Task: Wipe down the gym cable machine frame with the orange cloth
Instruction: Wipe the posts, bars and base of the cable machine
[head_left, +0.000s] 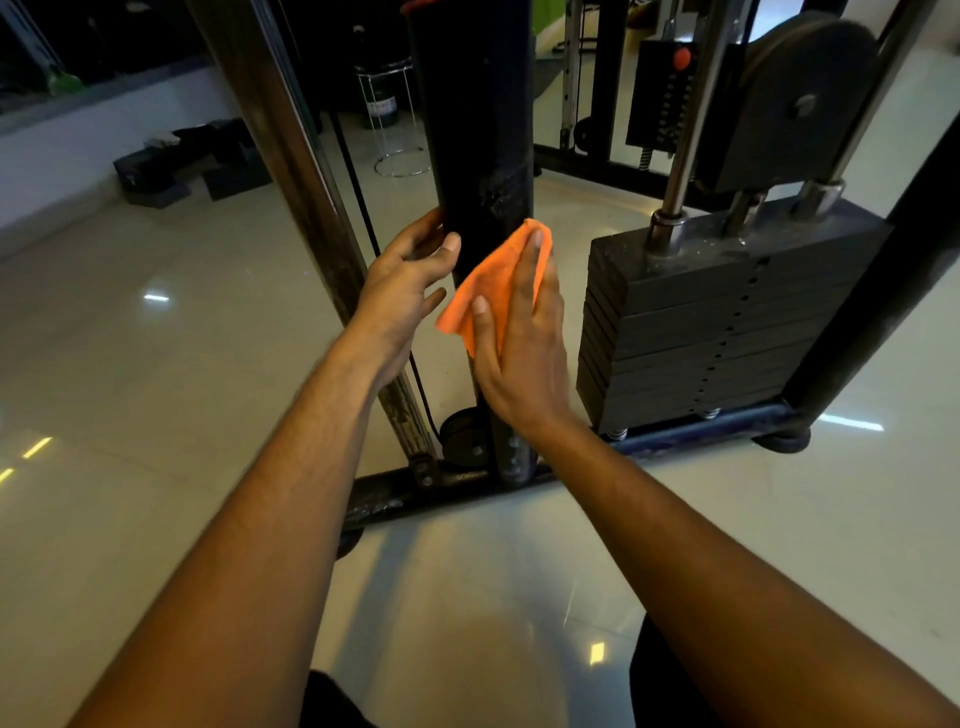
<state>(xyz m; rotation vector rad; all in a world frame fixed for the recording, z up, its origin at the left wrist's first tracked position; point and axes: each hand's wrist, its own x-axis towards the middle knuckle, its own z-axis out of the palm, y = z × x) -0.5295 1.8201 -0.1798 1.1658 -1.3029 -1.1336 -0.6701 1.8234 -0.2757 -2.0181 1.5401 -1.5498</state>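
My right hand lies flat with straight fingers, pressing the crumpled orange cloth against the black upright post of the cable machine frame, while my left hand loosely cups the post's left edge.

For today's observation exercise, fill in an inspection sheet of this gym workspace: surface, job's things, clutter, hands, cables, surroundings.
Surface: glossy tiled floor, light reflections.
Job's things: orange cloth pressed flat against the black upright post, which looks scuffed just above the cloth.
Clutter: dark blocks on the floor by the wall.
Hands: right hand flat on the cloth; left hand touching the post's left edge.
Cables: black cable running beside the post.
Surroundings: weight stack, pulley, wire stand.
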